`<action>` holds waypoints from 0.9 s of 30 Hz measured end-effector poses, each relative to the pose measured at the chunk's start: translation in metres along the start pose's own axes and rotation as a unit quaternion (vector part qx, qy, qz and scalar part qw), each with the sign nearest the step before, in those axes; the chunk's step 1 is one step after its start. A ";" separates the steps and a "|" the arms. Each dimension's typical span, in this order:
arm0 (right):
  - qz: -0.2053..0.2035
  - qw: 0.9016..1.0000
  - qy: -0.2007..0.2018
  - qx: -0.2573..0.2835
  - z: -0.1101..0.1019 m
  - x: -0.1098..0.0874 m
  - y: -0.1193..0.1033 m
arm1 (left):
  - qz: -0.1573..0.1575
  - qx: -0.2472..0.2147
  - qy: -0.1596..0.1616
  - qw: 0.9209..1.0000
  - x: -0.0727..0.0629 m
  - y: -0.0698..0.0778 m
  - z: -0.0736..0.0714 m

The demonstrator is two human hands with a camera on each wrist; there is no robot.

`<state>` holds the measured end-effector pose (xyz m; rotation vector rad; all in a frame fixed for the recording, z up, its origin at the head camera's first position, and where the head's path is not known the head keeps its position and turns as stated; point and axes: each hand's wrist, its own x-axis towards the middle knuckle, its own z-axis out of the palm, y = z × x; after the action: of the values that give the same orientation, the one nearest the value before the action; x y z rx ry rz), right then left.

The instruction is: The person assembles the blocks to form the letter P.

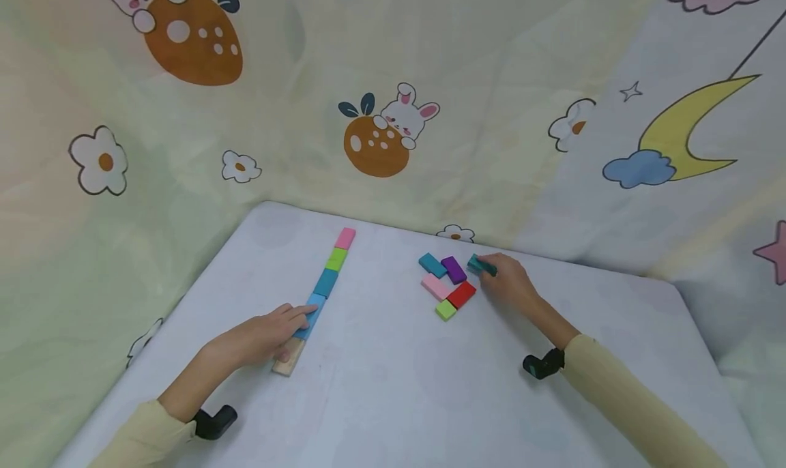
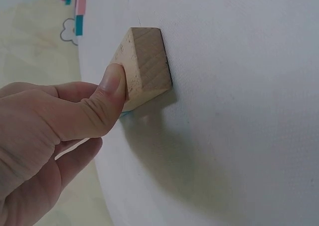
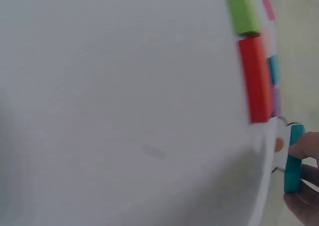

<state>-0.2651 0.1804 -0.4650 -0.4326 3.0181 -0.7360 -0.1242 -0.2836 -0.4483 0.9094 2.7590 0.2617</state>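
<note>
A straight row of blocks runs away across the table: natural wood (image 1: 287, 359), light blue (image 1: 316, 303), teal (image 1: 325, 282), lime green (image 1: 336, 258) and pink (image 1: 346, 238). The left hand (image 1: 258, 335) rests on the row, its index finger on the light blue block. In the left wrist view, its thumb (image 2: 112, 84) presses on the wood block (image 2: 144, 61). The right hand (image 1: 510, 284) pinches a teal block (image 3: 294, 158) above the table's far side, just right of a loose cluster. Part of this block hides behind the fingers.
The cluster holds a blue-teal block (image 1: 432, 265), a purple block (image 1: 454, 269), a light pink block (image 1: 435, 287), a red block (image 1: 462, 295) and a small lime block (image 1: 445, 310). A printed cloth (image 1: 295, 154) hangs behind the white table (image 1: 393, 400).
</note>
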 end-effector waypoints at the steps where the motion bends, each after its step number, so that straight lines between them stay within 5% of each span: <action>1: -0.017 1.000 0.014 0.011 -0.001 0.003 -0.004 | 0.000 0.003 0.001 1.000 0.000 0.000 0.000; 5: -0.085 0.995 0.036 0.043 0.002 0.021 -0.032 | -0.004 0.002 -0.003 1.000 -0.001 -0.001 -0.001; 11: -0.143 0.988 -0.004 0.056 0.034 0.054 -0.098 | -0.004 0.000 -0.006 1.000 -0.001 0.000 -0.001; 17: -0.114 0.991 -0.063 0.021 0.071 0.092 -0.149 | -0.006 0.007 -0.007 1.000 0.002 0.000 0.001; 27: -0.067 0.995 -0.066 0.026 0.106 0.117 -0.166 | -0.025 0.014 -0.020 0.999 0.001 0.002 -0.002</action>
<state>-0.3262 -0.0399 -0.4778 -0.6610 2.8619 -0.7578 -0.1242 -0.2812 -0.4462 0.8414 2.7514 0.1945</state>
